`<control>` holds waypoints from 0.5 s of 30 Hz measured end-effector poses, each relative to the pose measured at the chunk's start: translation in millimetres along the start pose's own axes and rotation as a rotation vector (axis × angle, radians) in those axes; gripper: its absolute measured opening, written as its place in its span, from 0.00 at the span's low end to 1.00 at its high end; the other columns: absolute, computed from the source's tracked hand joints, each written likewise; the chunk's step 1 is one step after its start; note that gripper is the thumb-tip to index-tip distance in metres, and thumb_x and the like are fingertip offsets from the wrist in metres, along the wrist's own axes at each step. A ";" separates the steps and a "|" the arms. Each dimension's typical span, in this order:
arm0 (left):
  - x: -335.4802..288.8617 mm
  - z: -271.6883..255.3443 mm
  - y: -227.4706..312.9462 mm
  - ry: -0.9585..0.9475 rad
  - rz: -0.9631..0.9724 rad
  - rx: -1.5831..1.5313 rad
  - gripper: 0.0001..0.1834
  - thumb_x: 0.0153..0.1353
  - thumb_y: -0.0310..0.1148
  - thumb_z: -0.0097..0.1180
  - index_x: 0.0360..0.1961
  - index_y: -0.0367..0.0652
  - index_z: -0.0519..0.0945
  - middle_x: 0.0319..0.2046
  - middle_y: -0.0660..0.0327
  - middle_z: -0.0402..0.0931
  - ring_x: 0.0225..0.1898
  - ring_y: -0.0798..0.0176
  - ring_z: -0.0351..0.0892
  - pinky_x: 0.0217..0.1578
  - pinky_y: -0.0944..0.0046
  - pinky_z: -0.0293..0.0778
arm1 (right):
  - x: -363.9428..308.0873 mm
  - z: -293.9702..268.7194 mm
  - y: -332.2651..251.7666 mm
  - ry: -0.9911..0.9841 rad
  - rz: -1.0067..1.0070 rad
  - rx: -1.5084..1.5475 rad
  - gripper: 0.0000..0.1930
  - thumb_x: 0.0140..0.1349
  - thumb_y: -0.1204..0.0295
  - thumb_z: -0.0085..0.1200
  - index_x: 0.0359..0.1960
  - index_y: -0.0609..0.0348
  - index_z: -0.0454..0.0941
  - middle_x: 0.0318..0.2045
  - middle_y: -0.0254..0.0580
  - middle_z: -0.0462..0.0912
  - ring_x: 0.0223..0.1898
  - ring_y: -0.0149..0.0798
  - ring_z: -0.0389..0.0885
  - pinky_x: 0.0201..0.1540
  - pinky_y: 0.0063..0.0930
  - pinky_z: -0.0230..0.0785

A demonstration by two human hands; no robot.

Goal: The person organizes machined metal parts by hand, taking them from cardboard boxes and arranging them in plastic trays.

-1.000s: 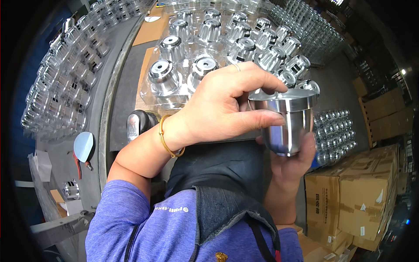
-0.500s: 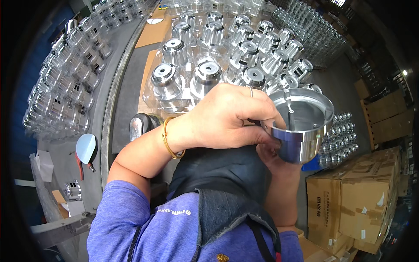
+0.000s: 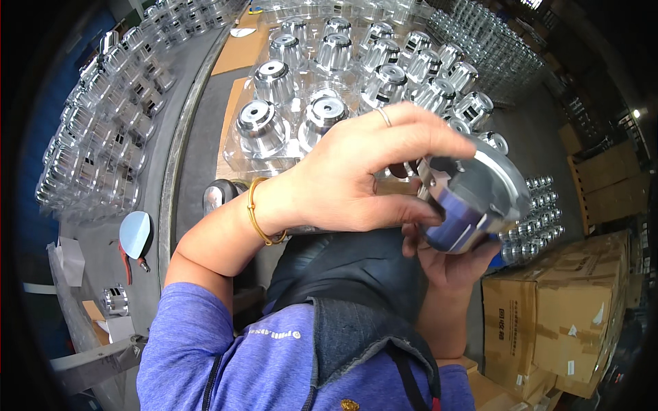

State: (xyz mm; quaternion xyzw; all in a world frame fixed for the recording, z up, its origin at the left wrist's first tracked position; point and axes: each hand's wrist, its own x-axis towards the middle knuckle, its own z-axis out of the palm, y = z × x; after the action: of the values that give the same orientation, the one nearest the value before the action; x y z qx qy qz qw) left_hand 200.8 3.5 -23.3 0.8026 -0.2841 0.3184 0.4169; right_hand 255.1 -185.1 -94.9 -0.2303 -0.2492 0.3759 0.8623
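Observation:
A shiny metal cup-shaped housing [image 3: 460,218], tilted and blurred by motion, is held in front of me. My right hand [image 3: 449,264] grips it from below, fingers and thumb against its sides. Over its left side reaches my left hand [image 3: 363,168], thumb and forefinger spread wide. The forefinger passes above the rim and the thumb is close to the outer wall; whether they touch it I cannot tell. The left hand's other fingers are mostly hidden. Beyond the hands, similar metal housings [image 3: 262,128] stand upside down in a clear plastic tray [image 3: 257,164].
More housings in clear trays [image 3: 103,130] are stacked on the left, with others at far right. A grey surface on the left bears a light-blue disc [image 3: 135,234], a red-handled tool [image 3: 125,264] and a single housing [image 3: 115,300]. Cardboard boxes [image 3: 569,322] stand at right.
The left thumb and forefinger, pinched at the housing's rim before, have spread apart. The housing has tilted and turned, and the right hand has come up further around its base.

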 end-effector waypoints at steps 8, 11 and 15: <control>-2.9 5.5 -3.7 -0.056 0.014 -0.164 0.37 0.42 0.29 0.67 0.56 0.37 0.68 0.53 0.54 0.69 0.54 0.55 0.69 0.53 0.59 0.65 | 12.5 -10.8 5.6 0.192 -0.341 -0.588 0.44 0.51 0.42 0.55 0.61 0.60 0.55 0.53 0.55 0.68 0.49 0.48 0.74 0.43 0.42 0.74; -2.0 4.4 5.6 -0.093 0.050 -0.091 0.37 0.41 0.29 0.67 0.55 0.37 0.69 0.53 0.53 0.70 0.53 0.53 0.70 0.53 0.58 0.65 | -2.8 -10.8 -2.2 0.159 -0.350 -0.579 0.44 0.51 0.42 0.55 0.61 0.60 0.55 0.53 0.54 0.68 0.49 0.48 0.74 0.43 0.42 0.73; -2.8 3.3 2.8 -0.070 0.047 -0.026 0.37 0.40 0.30 0.68 0.55 0.37 0.69 0.52 0.53 0.71 0.52 0.53 0.70 0.53 0.58 0.65 | 3.7 -10.4 -4.5 0.146 -0.339 -0.586 0.44 0.51 0.42 0.55 0.61 0.60 0.55 0.53 0.54 0.68 0.49 0.47 0.73 0.44 0.42 0.73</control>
State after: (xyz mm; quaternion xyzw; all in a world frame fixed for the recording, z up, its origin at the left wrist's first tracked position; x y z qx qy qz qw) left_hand 197.8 -0.2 -25.5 0.8009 -0.3214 0.2962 0.4094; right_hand 266.0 -187.3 -99.2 -0.4498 -0.3191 0.1221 0.8252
